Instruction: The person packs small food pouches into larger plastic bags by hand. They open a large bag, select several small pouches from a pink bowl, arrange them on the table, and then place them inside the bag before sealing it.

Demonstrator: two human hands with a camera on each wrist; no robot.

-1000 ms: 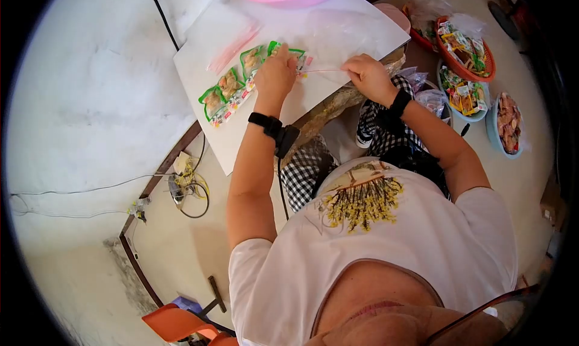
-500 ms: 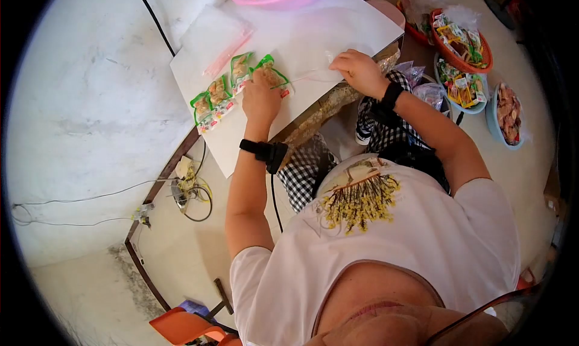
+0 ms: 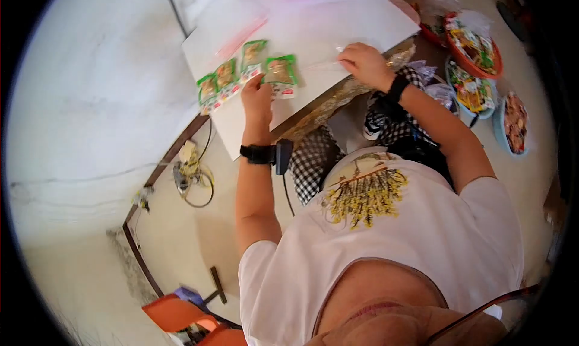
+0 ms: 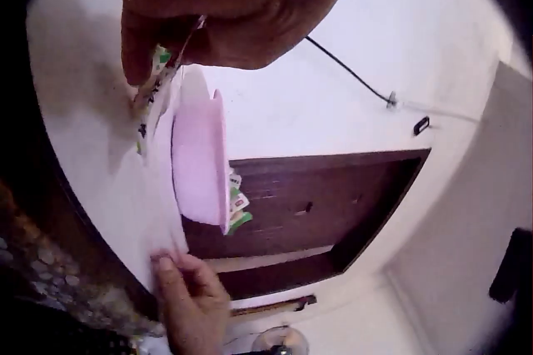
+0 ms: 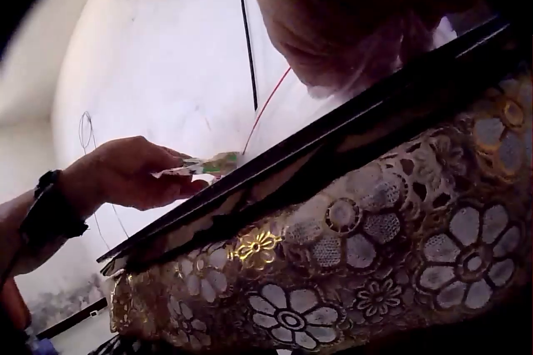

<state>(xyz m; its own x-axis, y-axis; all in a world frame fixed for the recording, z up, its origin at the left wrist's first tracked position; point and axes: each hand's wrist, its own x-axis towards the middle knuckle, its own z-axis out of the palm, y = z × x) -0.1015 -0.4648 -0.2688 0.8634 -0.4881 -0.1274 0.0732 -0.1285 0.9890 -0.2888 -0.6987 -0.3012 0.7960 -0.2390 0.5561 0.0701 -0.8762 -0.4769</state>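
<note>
In the head view, four green-edged food packets [image 3: 281,69] lie in a staggered row on the white tabletop [image 3: 325,23]. My left hand [image 3: 257,101] is at the lower edge of the two right-hand packets, fingers curled. The left wrist view shows this hand [image 4: 229,9] pinching a packet edge [image 4: 150,105]; the right wrist view shows it [image 5: 133,173] from the side. My right hand [image 3: 367,65] pinches thin clear plastic near the table's front edge. A red line [image 5: 268,107] runs through the plastic between the hands. My right fingertips are hidden in its wrist view.
A pink basin [image 4: 200,159] with packets stands at the table's far side. Clear bags with a pink-red edge [image 3: 241,37] lie behind the packets. To the right, on the floor, are a red basket [image 3: 473,47] and a blue basin [image 3: 500,126]. Patterned cloth [image 5: 366,238] hangs at the table edge.
My left hand has moved off the top of the rightmost packet to its lower left, uncovering it. My right hand stays near the front edge. The head view has shifted slightly.
</note>
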